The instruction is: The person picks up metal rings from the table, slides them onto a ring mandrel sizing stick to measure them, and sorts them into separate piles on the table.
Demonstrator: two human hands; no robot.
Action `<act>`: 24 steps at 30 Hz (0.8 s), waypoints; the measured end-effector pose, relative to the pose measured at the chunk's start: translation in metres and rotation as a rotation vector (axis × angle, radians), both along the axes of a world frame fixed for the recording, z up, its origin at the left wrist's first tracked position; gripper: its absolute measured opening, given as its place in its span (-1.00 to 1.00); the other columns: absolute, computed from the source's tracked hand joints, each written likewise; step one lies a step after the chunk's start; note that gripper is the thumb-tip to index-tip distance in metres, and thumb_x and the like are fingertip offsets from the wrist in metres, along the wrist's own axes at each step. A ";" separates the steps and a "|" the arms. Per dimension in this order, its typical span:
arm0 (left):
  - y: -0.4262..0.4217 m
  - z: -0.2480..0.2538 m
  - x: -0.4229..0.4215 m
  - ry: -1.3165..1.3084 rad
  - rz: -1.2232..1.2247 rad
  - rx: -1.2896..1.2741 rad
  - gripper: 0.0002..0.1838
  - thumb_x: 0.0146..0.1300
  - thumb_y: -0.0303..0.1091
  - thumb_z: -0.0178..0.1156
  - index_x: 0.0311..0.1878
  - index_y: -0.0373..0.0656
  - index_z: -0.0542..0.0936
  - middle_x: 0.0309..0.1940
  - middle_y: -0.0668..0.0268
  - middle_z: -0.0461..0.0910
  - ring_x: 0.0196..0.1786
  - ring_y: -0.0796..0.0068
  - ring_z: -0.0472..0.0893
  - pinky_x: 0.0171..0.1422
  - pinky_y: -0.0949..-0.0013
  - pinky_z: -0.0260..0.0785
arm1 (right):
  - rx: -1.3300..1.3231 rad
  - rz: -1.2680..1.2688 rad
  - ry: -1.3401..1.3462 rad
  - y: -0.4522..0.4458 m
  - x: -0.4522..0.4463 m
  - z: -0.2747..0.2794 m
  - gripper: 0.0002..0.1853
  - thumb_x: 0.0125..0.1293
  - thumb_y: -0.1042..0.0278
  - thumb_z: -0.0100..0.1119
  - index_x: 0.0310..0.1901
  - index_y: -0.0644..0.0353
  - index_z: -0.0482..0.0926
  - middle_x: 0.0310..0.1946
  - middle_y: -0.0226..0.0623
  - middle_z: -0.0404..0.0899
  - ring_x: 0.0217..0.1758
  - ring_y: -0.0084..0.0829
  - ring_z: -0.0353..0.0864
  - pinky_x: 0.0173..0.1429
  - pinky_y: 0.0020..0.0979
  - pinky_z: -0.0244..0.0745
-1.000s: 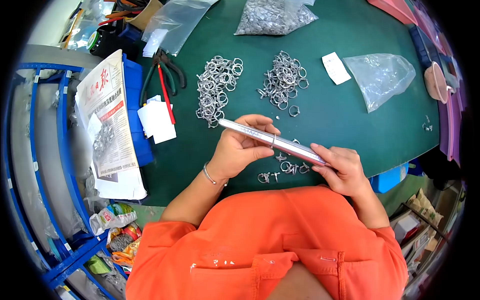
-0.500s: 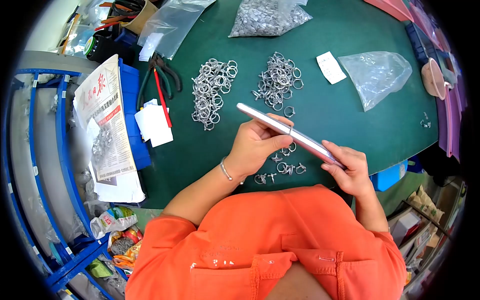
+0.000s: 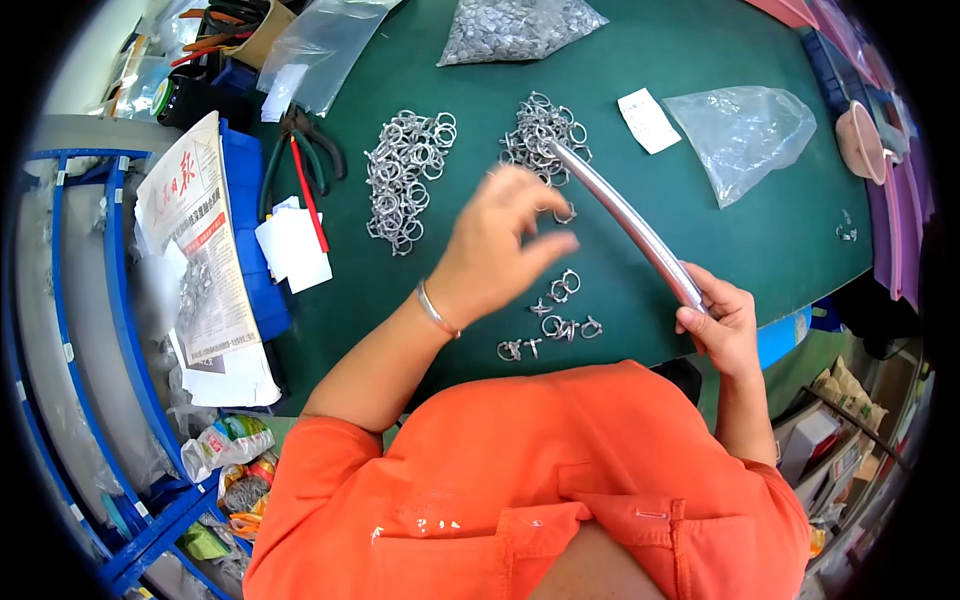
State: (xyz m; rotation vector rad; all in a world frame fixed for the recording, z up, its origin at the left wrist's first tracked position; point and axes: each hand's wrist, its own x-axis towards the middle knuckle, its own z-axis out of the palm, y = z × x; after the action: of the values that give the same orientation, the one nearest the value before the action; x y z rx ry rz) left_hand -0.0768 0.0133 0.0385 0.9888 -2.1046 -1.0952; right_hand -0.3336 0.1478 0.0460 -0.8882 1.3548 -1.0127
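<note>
A tapered metal ring mandrel slants across the middle of the view. My right hand is closed around its thick lower end, and its thin tip points to the upper left. My left hand is off the mandrel, thumb and fingers apart and a little blurred. Its fingertips reach the near edge of the right-hand pile of metal rings and partly cover it. A second pile of rings lies further left. Several loose rings are scattered on the table between my hands and my body.
Pliers and a red pen-like stick lie at the left beside paper slips and a newspaper. A filled bag sits at the back. A flat plastic bag and a paper slip lie right.
My left hand has let go of the mandrel and moved left and up toward the ring pile. The mandrel has tilted more upright in my right hand; the ring on it no longer shows.
</note>
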 end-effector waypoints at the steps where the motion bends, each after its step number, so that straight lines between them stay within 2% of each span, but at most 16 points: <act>1: 0.006 -0.007 -0.003 0.018 -0.136 -0.090 -0.75 -0.09 -0.39 0.42 -0.33 -0.14 0.58 -0.24 0.29 0.45 -0.26 0.43 0.53 -0.26 0.42 0.41 | -0.003 0.000 0.002 -0.001 0.000 0.000 -0.50 0.12 0.58 0.29 0.13 0.43 0.44 -0.27 -0.33 0.57 -0.41 -0.68 0.47 -0.37 -0.65 0.41; 2: 0.014 -0.015 -0.003 -0.006 -0.226 -0.141 -0.76 -0.07 -0.35 0.41 -0.33 -0.16 0.58 -0.25 0.26 0.45 -0.26 0.32 0.51 -0.19 0.36 0.41 | -0.004 0.002 -0.005 -0.001 0.001 -0.001 -0.50 0.12 0.58 0.29 0.13 0.42 0.44 -0.28 -0.35 0.57 -0.42 -0.69 0.47 -0.38 -0.65 0.39; 4: 0.026 -0.023 -0.001 -0.177 -0.290 -0.136 -0.79 -0.05 -0.35 0.39 -0.34 -0.16 0.59 -0.24 0.24 0.45 -0.23 0.30 0.51 -0.13 0.36 0.40 | -0.013 0.010 -0.015 -0.002 0.003 -0.002 -0.51 0.12 0.58 0.28 0.13 0.42 0.45 -0.30 -0.36 0.56 -0.44 -0.71 0.46 -0.39 -0.66 0.38; 8: 0.026 -0.022 0.006 -0.170 -0.267 -0.086 -0.85 0.00 -0.42 0.34 -0.35 -0.19 0.60 -0.20 0.24 0.47 -0.19 0.33 0.53 -0.11 0.38 0.40 | 0.014 0.053 0.015 -0.004 0.004 0.000 -0.53 0.12 0.59 0.28 0.12 0.37 0.48 -0.33 -0.39 0.57 -0.46 -0.69 0.47 -0.37 -0.65 0.39; 10: 0.022 -0.016 0.014 0.010 -0.199 0.237 -0.90 0.02 -0.49 0.30 -0.37 -0.23 0.59 -0.17 0.28 0.50 -0.16 0.42 0.54 -0.09 0.40 0.40 | -0.069 0.097 0.081 -0.006 0.006 -0.002 -0.54 0.10 0.58 0.29 0.09 0.37 0.50 -0.34 -0.38 0.59 -0.43 -0.67 0.49 -0.34 -0.63 0.41; 11: 0.021 -0.009 0.018 0.087 -0.122 0.379 -0.95 0.10 -0.54 0.24 -0.35 -0.26 0.58 -0.14 0.30 0.52 -0.13 0.49 0.53 -0.08 0.43 0.40 | -0.091 0.110 0.116 -0.007 0.005 -0.003 -0.54 0.08 0.56 0.31 0.07 0.37 0.51 -0.34 -0.35 0.60 -0.42 -0.66 0.51 -0.33 -0.60 0.42; 12: 0.021 -0.018 0.021 0.408 -0.034 0.585 -0.96 0.19 -0.53 0.18 -0.29 -0.24 0.57 -0.15 0.29 0.52 -0.11 0.50 0.52 -0.07 0.45 0.39 | -0.094 0.112 0.115 -0.008 0.005 -0.002 -0.54 0.08 0.56 0.31 0.07 0.37 0.51 -0.34 -0.35 0.60 -0.42 -0.66 0.51 -0.33 -0.60 0.42; 14: 0.015 -0.027 0.034 0.811 0.110 0.899 -0.93 0.26 -0.52 0.14 -0.20 -0.21 0.55 -0.12 0.25 0.52 -0.10 0.47 0.51 -0.06 0.45 0.39 | -0.151 0.189 0.183 -0.009 0.004 -0.002 -0.52 0.04 0.55 0.32 0.07 0.36 0.52 -0.36 -0.27 0.62 -0.43 -0.60 0.54 -0.30 -0.57 0.43; 15: 0.012 -0.033 0.039 0.998 0.131 0.964 -0.88 0.27 -0.52 0.12 -0.13 -0.19 0.52 -0.11 0.23 0.52 -0.09 0.47 0.51 -0.05 0.43 0.40 | -0.154 0.196 0.177 -0.009 0.004 -0.003 -0.52 0.04 0.55 0.32 0.07 0.36 0.52 -0.36 -0.27 0.62 -0.43 -0.60 0.54 -0.30 -0.57 0.43; 17: 0.012 -0.038 0.046 1.054 0.165 0.933 -0.87 0.27 -0.52 0.12 -0.12 -0.18 0.51 -0.10 0.22 0.52 -0.09 0.46 0.52 -0.03 0.43 0.40 | -0.319 0.302 0.367 -0.012 0.004 -0.005 -0.50 0.01 0.55 0.33 0.07 0.34 0.52 -0.40 -0.19 0.62 -0.44 -0.50 0.57 -0.27 -0.53 0.44; 20: 0.012 -0.038 0.048 1.106 0.191 0.901 -0.77 0.24 -0.55 0.14 -0.03 -0.18 0.47 -0.09 0.20 0.53 -0.06 0.44 0.53 0.01 0.43 0.41 | -0.385 0.365 0.469 -0.018 0.014 0.004 -0.51 0.01 0.55 0.32 0.06 0.32 0.53 -0.43 -0.16 0.61 -0.45 -0.40 0.58 -0.27 -0.50 0.44; 22: 0.015 -0.035 0.043 1.012 0.196 0.851 -0.64 0.15 -0.63 0.18 0.03 -0.19 0.43 -0.11 0.18 0.54 -0.05 0.42 0.54 0.04 0.41 0.42 | -0.446 0.361 0.511 -0.022 0.022 0.002 -0.52 0.01 0.55 0.31 0.06 0.31 0.53 -0.47 -0.17 0.59 -0.48 -0.38 0.57 -0.31 -0.47 0.43; 24: 0.024 -0.031 0.033 0.810 0.152 0.753 -0.52 0.05 -0.72 0.21 0.07 -0.22 0.39 -0.14 0.16 0.55 -0.05 0.40 0.56 0.05 0.40 0.44 | -0.504 0.349 0.558 -0.026 0.028 0.003 -0.52 0.01 0.55 0.30 0.06 0.31 0.53 -0.51 -0.18 0.57 -0.50 -0.35 0.55 -0.35 -0.44 0.42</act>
State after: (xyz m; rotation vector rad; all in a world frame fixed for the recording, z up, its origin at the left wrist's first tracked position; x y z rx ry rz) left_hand -0.0439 0.0375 0.0073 0.7785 -0.9580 -1.8619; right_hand -0.3052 0.1220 0.0493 -1.8221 1.3358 -0.8729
